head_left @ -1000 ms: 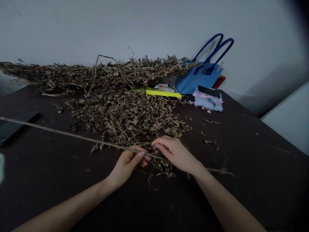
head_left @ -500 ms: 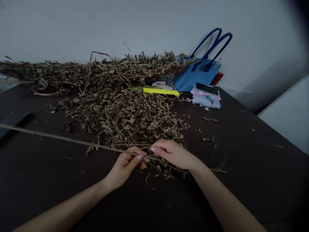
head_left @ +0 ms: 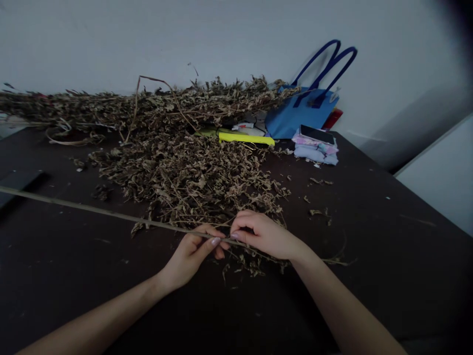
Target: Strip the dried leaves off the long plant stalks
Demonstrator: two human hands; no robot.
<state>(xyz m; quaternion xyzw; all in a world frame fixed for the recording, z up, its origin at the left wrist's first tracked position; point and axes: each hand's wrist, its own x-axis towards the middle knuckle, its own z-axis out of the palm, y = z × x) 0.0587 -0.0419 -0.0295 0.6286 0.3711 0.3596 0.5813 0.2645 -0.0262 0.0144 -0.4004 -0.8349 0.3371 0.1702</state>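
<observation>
A long dry stem (head_left: 96,209) runs from the left edge to the middle of the table. My left hand (head_left: 195,251) pinches it between thumb and fingers. Just to the right, my right hand (head_left: 260,234) is closed at the leafy part of the same stem, its thumb and fingertips together on it. Dried leaves (head_left: 251,264) hang below my right hand, and thin twig ends stick out past the wrist. Behind both hands lies a wide heap of crumpled dried leaves (head_left: 199,172).
A large bundle of dried leafy stems (head_left: 155,108) lies along the wall. At the back right are a blue bag (head_left: 301,116), a yellow object (head_left: 247,138), and a phone (head_left: 317,134) on folded cloth (head_left: 316,154). A dark flat object (head_left: 18,185) sits at the left.
The thumb and fingertips of my right hand have drawn together on the stem, and the hand has shifted very slightly right. My left hand keeps its hold.
</observation>
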